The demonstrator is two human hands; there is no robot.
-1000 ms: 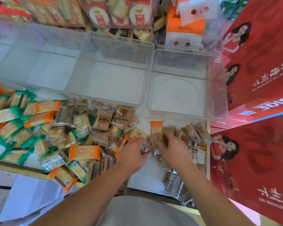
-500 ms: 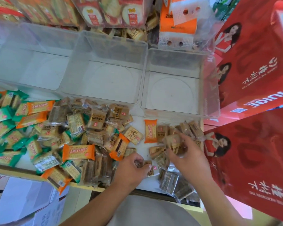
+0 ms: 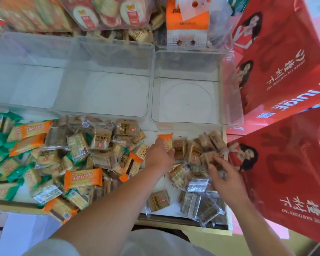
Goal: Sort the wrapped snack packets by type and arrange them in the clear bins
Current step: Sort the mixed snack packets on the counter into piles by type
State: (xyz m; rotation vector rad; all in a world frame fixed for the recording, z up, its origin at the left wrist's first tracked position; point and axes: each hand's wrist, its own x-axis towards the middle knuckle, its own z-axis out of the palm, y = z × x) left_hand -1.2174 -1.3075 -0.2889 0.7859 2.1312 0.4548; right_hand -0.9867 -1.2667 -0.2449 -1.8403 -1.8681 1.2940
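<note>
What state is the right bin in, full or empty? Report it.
Empty: the bin shows its bare floor throughout; nothing lies inside.

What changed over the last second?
Left hand reached forward from the middle pile onto the lone orange packet. Right hand shifted right over the brown packets. Whether either hand grips is unclear. The clear bins are still without packets, and the orange packet is unmoved.

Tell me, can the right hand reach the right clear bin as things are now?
Probably yes: the right hand is on the brown packets just before the right clear bin, open on top; nothing stands between.
</note>
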